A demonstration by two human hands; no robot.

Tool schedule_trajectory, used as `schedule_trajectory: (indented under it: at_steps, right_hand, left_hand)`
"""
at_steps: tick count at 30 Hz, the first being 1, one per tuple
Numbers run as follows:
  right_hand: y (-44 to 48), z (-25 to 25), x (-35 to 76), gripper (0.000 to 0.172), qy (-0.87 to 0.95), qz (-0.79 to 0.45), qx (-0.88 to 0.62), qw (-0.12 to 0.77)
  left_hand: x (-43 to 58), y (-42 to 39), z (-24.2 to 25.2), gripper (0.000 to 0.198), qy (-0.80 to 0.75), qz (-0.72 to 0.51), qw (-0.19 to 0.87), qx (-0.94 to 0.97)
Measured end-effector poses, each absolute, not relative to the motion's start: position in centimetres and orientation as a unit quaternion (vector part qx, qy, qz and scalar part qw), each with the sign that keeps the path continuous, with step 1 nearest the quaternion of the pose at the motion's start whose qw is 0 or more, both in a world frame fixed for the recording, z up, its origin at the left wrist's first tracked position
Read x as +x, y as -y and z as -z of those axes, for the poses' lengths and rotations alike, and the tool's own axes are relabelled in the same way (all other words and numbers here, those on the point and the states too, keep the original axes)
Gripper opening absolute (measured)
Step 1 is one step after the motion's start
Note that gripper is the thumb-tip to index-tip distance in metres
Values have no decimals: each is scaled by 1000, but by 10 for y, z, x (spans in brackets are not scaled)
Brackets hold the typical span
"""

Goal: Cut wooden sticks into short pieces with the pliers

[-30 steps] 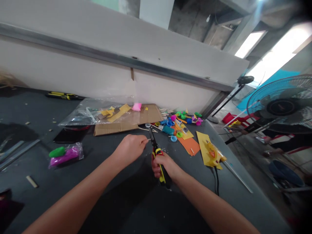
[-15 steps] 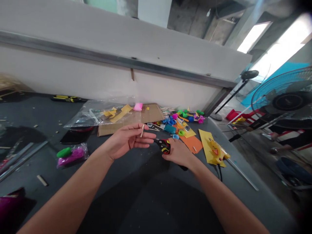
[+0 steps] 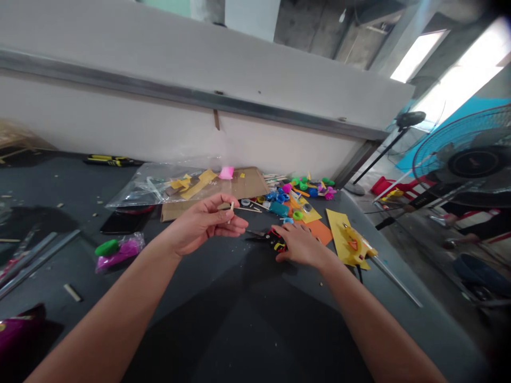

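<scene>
Bench: dark grey worktop point(image 3: 80, 186), white wall point(image 3: 179, 130) along its far edge, right edge just past a yellow card point(image 3: 339, 229).
Left hand point(image 3: 205, 226): raised off the worktop, thumb and fingertips pinching a small wooden stick point(image 3: 230, 213).
Right hand point(image 3: 305, 247): fingers spread, palm down, loosely resting on the cutters, not clenched.
Cutters point(image 3: 277, 242): lying flat between both hands, black-, red- and yellow-handled, tips toward the left hand.
Beyond: cardboard sheet point(image 3: 251, 183), coloured plastic pieces point(image 3: 279, 209).

Free dark tabletop point(image 3: 223, 324), craft pieces point(image 3: 295, 202) crowding beyond right hand point(image 3: 301, 246)
</scene>
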State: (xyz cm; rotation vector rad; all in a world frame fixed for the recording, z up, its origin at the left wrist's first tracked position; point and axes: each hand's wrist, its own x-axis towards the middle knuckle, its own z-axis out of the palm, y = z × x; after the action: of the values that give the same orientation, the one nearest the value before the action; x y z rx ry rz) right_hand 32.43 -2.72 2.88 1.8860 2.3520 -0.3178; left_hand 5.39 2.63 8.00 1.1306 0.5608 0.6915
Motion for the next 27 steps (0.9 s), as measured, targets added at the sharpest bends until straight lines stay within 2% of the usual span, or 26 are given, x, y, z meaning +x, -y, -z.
schedule_trajectory:
  at_steps: [5, 7, 10, 11, 18, 23, 27]
  right_hand:
    - [38, -35, 322, 88, -800, 108, 589, 44]
    - [36, -39, 315, 72, -802, 83, 591, 8]
    - [18, -44, 296, 36, -806, 37, 587, -58]
    - [8, -44, 289, 31, -808, 31, 585, -68]
    - [-63, -29, 271, 29, -745, 22, 667, -22]
    - [-70, -13, 272, 27, -725, -1, 689, -11]
    - [-74, -10, 269, 25, -727, -8, 686, -5]
  left_hand:
    - [58, -38, -27, 20, -412, -307, 661, 547]
    - [63, -39, -4, 19, -454, -336, 600, 566]
    - [66, -36, 15, 21, -462, -381, 551, 581]
    - [66, -35, 17, 22, -462, -392, 538, 587]
    - [58, -41, 19, 24, -473, -413, 477, 615]
    - [47, -61, 21, 24, -520, -417, 295, 685]
    - [41, -72, 24, 22, -495, -484, 308, 652]
